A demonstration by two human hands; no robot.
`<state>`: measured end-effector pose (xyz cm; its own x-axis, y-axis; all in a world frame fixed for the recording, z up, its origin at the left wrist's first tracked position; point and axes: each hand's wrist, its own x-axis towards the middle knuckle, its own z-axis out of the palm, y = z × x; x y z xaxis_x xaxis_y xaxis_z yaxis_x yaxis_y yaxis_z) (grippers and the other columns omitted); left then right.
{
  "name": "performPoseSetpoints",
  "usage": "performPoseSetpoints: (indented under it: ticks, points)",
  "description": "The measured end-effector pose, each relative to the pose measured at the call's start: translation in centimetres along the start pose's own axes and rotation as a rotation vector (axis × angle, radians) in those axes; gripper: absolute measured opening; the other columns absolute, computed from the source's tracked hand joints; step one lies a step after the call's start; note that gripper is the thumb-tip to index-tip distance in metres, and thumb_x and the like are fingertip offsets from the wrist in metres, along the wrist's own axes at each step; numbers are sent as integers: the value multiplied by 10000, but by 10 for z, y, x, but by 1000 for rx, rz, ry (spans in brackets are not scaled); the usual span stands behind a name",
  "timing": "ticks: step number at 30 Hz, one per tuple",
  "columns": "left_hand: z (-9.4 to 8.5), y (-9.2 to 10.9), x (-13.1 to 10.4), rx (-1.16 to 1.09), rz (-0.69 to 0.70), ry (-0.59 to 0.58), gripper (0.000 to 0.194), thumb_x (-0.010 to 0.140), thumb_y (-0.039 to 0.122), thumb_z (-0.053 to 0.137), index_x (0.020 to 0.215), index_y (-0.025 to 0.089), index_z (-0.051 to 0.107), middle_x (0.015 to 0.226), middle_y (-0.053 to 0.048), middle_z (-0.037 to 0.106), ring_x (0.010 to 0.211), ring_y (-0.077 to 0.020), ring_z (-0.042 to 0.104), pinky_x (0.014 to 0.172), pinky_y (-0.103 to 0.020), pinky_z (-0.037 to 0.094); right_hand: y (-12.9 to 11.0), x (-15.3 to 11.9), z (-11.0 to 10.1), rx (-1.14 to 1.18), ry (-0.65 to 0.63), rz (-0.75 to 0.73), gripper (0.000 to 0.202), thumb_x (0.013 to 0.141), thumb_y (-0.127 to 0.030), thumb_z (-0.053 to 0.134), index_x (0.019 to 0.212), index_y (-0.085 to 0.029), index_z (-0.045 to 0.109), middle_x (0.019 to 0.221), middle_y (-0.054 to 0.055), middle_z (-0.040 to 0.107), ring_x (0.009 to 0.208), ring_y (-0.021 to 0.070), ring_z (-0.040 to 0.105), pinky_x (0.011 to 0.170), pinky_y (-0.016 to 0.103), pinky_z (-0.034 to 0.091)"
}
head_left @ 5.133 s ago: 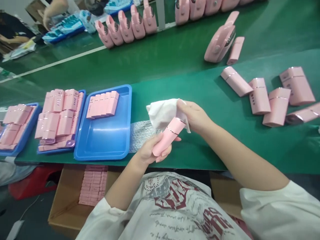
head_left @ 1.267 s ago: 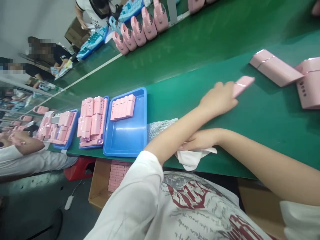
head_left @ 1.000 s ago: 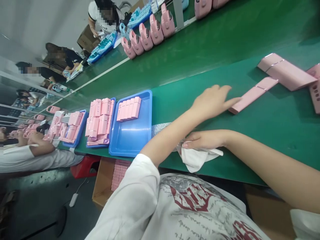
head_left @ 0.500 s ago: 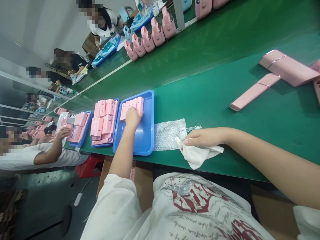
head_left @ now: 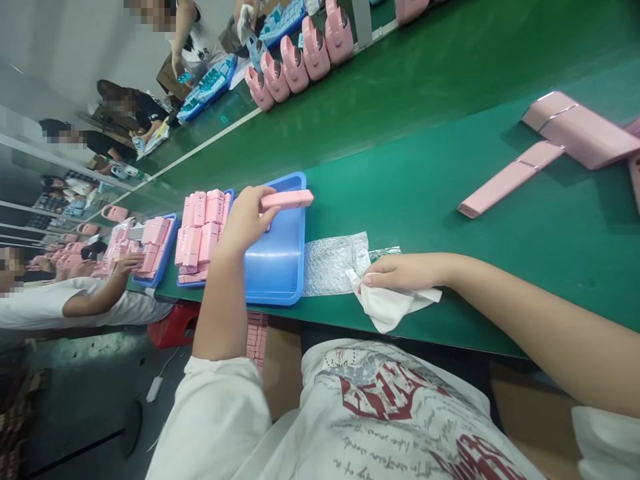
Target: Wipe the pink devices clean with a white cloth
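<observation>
My left hand (head_left: 245, 223) is raised over the blue tray (head_left: 274, 273), fingers closed round one end of a slim pink plastic case (head_left: 291, 199). The case's free end points right, above the tray's far part. My hand and forearm cover the tray's left side, and only a sliver of another pink piece shows below the fingers. Over on the right, my right hand (head_left: 405, 270) grips a bunched white cloth (head_left: 393, 308), resting on the green table. Just left of that cloth lies a flat bubble-wrap bag (head_left: 327, 265), against the tray's right edge.
Stacked pink cases (head_left: 197, 230) fill a second tray to the left. Larger pink parts with silver lines (head_left: 575, 130) lie at the right. Pink handled devices (head_left: 295, 65) line the far side. A co-worker's arm (head_left: 100, 299) reaches a further tray; other people work across the table.
My left hand has lifted a pink case from the tray's row, moving up and slightly left. My right hand stays on the cloth. The view has shifted slightly.
</observation>
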<state>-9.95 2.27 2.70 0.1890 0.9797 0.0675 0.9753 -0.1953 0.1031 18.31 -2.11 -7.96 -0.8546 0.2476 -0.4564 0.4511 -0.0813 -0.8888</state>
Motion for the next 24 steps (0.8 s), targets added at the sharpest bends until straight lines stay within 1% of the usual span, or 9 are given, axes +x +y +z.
performPoseSetpoints:
  ticks: [2,4,6,8,12,16,20,22,24]
  points:
    - [0,26,7,37,92,-59,340,841,289,538,1139,135,595,1094,-94,623,1028,-235,569,912,-360,449,1,0,0,-1,3,2,412,940,-468,384,995,-136,621,1036,88,657,883,194,601,731,264,441]
    - [5,51,16,87,155,-150,287,838,263,535,1090,145,605,1036,-80,626,965,-231,576,885,-356,448,1,0,-1,-8,4,-10,429,935,-479,386,1003,-130,627,1024,93,659,886,199,601,725,264,440]
    - [13,72,25,135,167,-227,256,829,217,522,1063,149,597,1010,-78,620,934,-238,578,865,-358,445,1,0,-2,-26,5,-31,441,931,-483,386,996,-122,629,1011,98,659,875,199,597,718,264,435]
    - [24,85,34,152,163,-249,265,826,175,502,1079,150,574,1026,-85,601,948,-248,577,872,-365,440,1,1,-2,-49,7,-49,449,928,-493,380,962,-120,628,979,95,658,839,189,588,699,261,427]
    - [42,95,48,107,185,-189,268,816,159,541,1083,157,525,1069,-103,534,1029,-273,557,914,-377,425,3,3,-2,-63,1,-82,486,906,-561,382,873,-127,598,847,74,629,741,160,550,639,249,405]
    - [51,102,42,21,140,-161,206,835,185,553,1035,175,506,1101,-113,486,1047,-286,545,914,-382,424,4,5,-3,-70,-5,-118,544,899,-612,340,820,-128,574,805,75,597,692,147,504,613,255,383]
    - [58,120,24,-1,114,-135,139,872,174,508,1011,171,504,1104,-112,468,1015,-269,550,897,-368,425,2,5,-3,-58,-18,-116,492,921,-551,322,786,-135,546,780,70,582,684,143,495,621,256,382]
    - [59,128,24,11,110,-152,146,880,137,489,1024,163,503,1112,-114,460,1006,-266,556,887,-372,426,3,6,-3,-58,-19,-107,461,931,-510,317,793,-135,547,779,66,583,681,140,496,621,255,381]
    - [58,128,32,43,94,-165,204,860,130,538,1056,170,499,1145,-120,457,989,-269,563,866,-380,432,4,7,-3,-60,-22,-111,458,936,-491,313,821,-130,569,796,67,595,685,140,502,624,257,381]
